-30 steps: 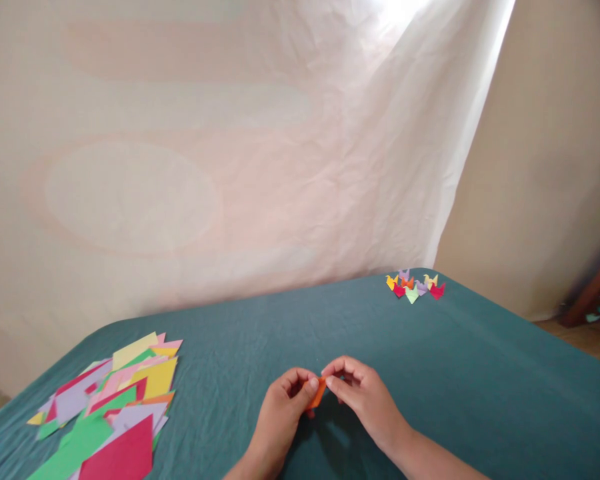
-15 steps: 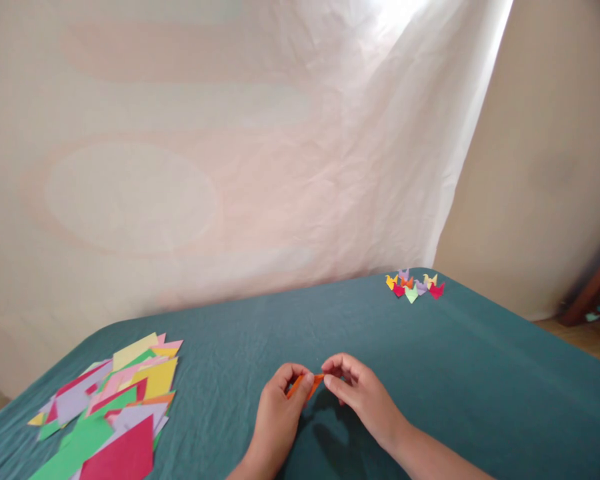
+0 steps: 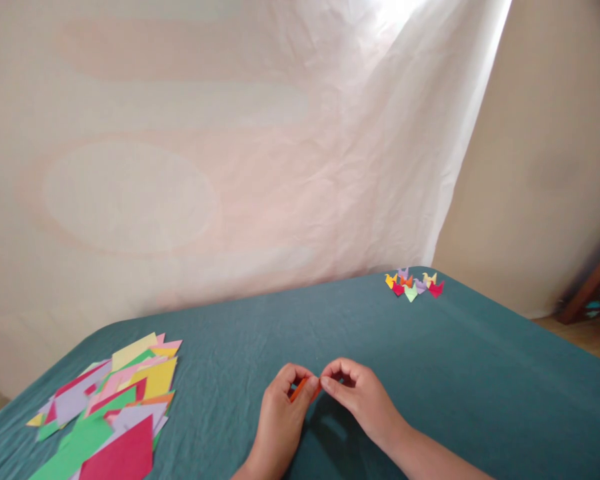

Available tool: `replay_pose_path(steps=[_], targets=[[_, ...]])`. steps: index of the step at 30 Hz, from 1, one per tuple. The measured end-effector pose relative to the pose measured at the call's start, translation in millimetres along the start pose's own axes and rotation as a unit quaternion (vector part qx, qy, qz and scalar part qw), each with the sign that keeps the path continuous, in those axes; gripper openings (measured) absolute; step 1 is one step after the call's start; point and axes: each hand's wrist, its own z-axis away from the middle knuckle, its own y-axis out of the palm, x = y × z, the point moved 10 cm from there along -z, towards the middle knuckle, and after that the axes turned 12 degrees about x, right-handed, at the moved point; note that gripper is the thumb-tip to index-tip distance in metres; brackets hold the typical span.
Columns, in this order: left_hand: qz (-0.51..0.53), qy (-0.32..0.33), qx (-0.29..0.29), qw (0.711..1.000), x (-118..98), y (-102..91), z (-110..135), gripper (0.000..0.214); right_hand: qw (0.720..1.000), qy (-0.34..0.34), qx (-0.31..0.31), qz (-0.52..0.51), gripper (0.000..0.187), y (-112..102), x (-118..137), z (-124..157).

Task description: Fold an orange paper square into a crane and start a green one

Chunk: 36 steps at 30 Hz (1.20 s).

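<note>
Between my hands is a small folded piece of orange paper (image 3: 299,389), held just above the green cloth. My left hand (image 3: 284,408) pinches it between thumb and fingers, covering most of it. My right hand (image 3: 359,395) is closed in a pinch at the paper's right tip, its thumb and forefinger meeting there. The fingertips of both hands almost touch. How the paper is folded underneath my fingers is hidden.
A spread pile of coloured paper sheets (image 3: 125,453) lies on the left of the green-covered table (image 3: 240,347). Several small folded paper birds (image 3: 411,292) stand at the far right corner. A pale hanging sheet (image 3: 280,173) rises behind the table.
My right fingers have closed on the orange paper's tip and my hands have drawn nearer each other. Less of the orange paper shows now.
</note>
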Motion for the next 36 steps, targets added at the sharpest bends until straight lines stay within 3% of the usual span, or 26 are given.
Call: replay_pose_path(steps=[5,14,19,23,29,36], targets=[[-0.007,-0.009,-0.008,1.0,5.5,-1.8,-1.0,0.022,1.0,0.007,-0.009,-0.004,0.02,-2.9,-5.1,-0.6],[0.011,-0.028,0.056,0.998,22.2,10.7,-6.8,0.021,0.999,0.008,-0.038,-0.021,0.031,-11.8,-7.0,-1.4],[0.03,-0.027,0.056,0.998,21.2,10.0,-7.5,0.027,0.997,-0.001,-0.04,-0.059,0.034,-8.6,-8.2,-0.4],[0.034,-0.025,0.055,0.998,21.5,10.6,-6.9,0.028,1.0,-0.012,-0.001,-0.016,0.024,1.0,-3.7,-0.6],[0.007,-0.015,0.078,0.997,19.5,17.2,-5.4,0.027,1.0,-0.008,-0.009,-0.016,0.02,-1.2,-5.0,-0.2],[-0.008,-0.023,0.099,0.995,17.9,23.1,-3.5,0.017,0.994,-0.013,-0.076,-0.078,0.027,-18.9,-8.1,0.1]])
